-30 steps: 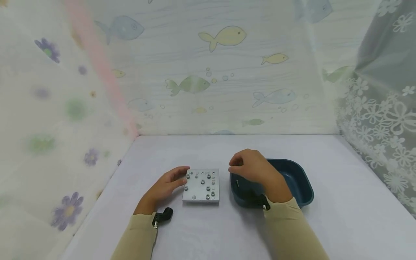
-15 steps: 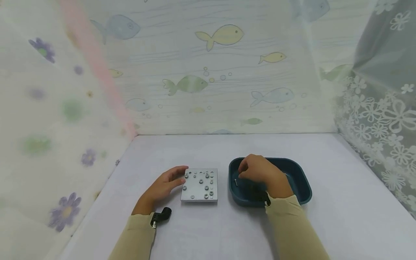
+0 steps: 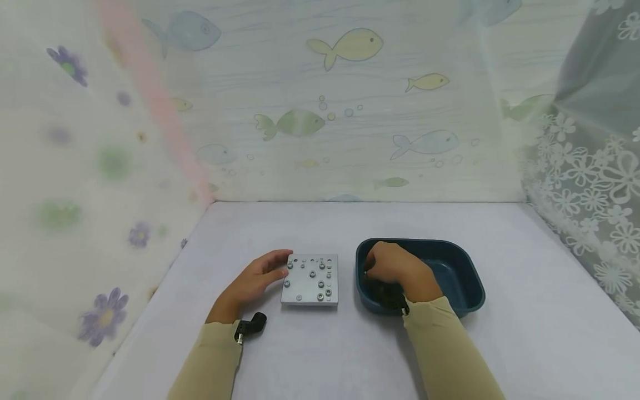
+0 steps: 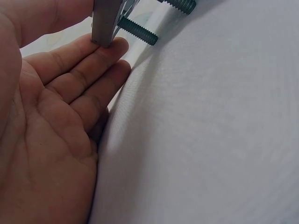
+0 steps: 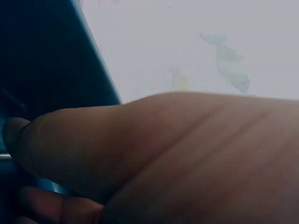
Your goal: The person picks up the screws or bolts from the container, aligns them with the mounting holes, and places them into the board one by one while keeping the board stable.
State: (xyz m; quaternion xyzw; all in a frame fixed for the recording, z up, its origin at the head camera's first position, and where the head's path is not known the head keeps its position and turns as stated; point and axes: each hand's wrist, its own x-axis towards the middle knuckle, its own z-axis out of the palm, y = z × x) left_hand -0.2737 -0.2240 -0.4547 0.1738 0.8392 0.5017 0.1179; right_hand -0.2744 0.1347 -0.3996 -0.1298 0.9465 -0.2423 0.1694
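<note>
A square silver metal plate (image 3: pixel 308 280), set with several bolts and small holes, stands on the table. My left hand (image 3: pixel 255 282) holds its left edge, thumb at the side and a finger at the far corner. In the left wrist view, the plate's edge (image 4: pixel 103 25) lies between thumb and fingers, and a threaded bolt (image 4: pixel 139 31) sticks out beyond it. My right hand (image 3: pixel 402 270) reaches into the dark blue tray (image 3: pixel 457 278), fingers curled downward. A thin shiny metal pin (image 5: pixel 4 156) shows at its thumb tip; whether it is pinched is hidden.
White cloth covers the table (image 3: pixel 320 350), and a patterned curtain (image 3: pixel 295 161) hangs along its far edge. The tray's walls surround my right fingers. A black wrist camera (image 3: pixel 256 323) sits beside my left wrist.
My right hand has moved from above the tray's left rim down into the tray, to where the pin lay visible. The left hand stays at the plate. The head view has shifted slightly.
</note>
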